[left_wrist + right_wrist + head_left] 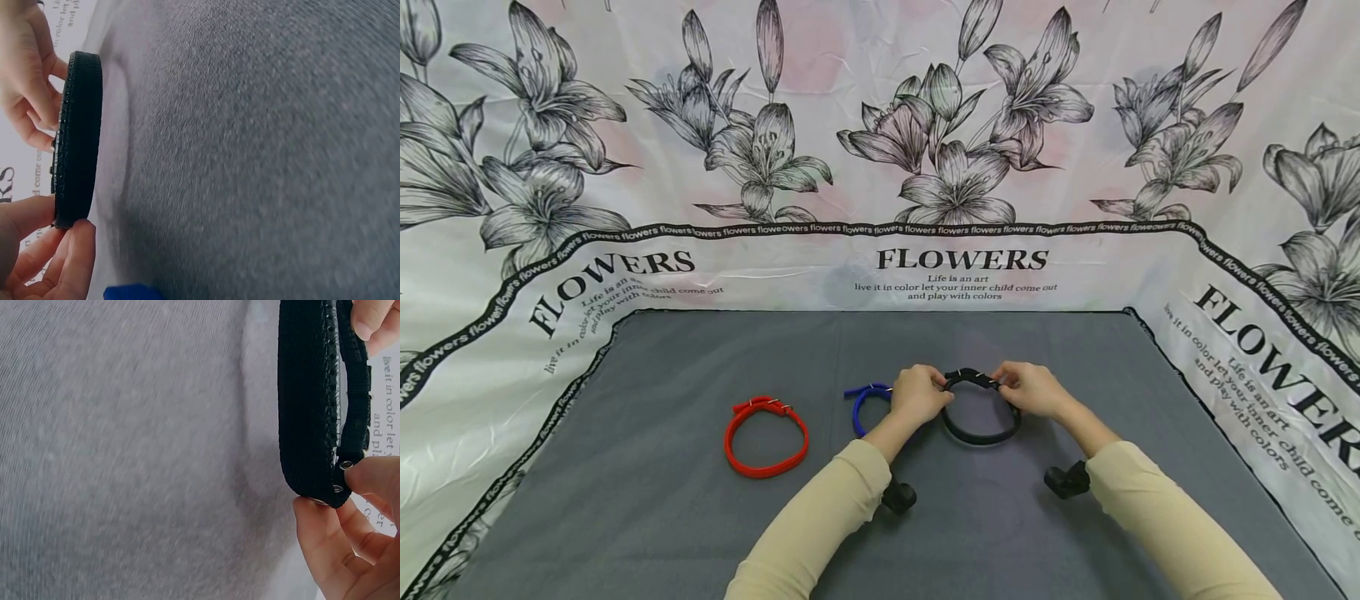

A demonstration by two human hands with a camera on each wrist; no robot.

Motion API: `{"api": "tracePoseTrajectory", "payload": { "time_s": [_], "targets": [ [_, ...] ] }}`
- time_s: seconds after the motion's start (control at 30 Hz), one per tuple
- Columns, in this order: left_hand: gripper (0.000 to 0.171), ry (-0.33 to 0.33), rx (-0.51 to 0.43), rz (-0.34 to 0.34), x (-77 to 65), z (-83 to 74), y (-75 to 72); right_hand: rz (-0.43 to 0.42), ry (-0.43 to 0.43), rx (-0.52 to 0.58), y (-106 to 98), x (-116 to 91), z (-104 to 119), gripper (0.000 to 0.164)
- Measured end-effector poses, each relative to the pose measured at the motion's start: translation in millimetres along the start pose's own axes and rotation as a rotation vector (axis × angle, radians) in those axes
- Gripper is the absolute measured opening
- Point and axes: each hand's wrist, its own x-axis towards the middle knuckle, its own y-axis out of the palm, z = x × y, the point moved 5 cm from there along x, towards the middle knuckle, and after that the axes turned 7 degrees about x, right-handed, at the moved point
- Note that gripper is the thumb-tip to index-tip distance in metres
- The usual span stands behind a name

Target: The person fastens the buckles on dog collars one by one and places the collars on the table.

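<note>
A black buckle collar (981, 438), closed into a loop, is held between both hands. My left hand (917, 395) pinches its left side between thumb and fingers, and in the left wrist view the strap (80, 137) stands on edge above those fingertips (80, 247). On the other side, my right hand (1032, 389) pinches the band near its buckle end. Metal-rimmed holes (347, 465) show by the right thumb in the right wrist view. Partly behind my left hand lies a blue collar (859, 414). Farther left, a red collar (765, 472) forms a ring on the cloth.
Grey cloth (647, 483) covers the work surface. A white flower-printed sheet (820, 275) rises behind it and along both sides. Dark wrist-worn devices (1066, 481) hang below the sleeves.
</note>
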Motion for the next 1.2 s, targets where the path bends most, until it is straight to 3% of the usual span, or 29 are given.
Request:
{"api": "tracePoseTrajectory", "payload": {
  "time_s": [0.33, 0.7, 0.97, 1.2],
  "targets": [
    [0.015, -0.03, 0.051, 0.005, -4.7, -9.4, 12.5, 0.008, 0.03, -0.053, 1, -4, -16, 0.017],
    [0.018, -0.018, 0.073, 0.019, -6.0, -7.9, 24.0, 0.031, 0.05, -0.067, 3, -8, -16, 0.018],
    [0.024, 0.057, 0.107, 0.067, -6.1, -7.3, 14.8, 0.058, 0.03, -0.165, 1, -1, -12, 0.018],
    [0.021, 0.157, 0.15, 0.108, -4.8, -2.1, -9.8, 0.0, -0.026, -0.252, -5, 5, 1, 0.019]
  ]
}}
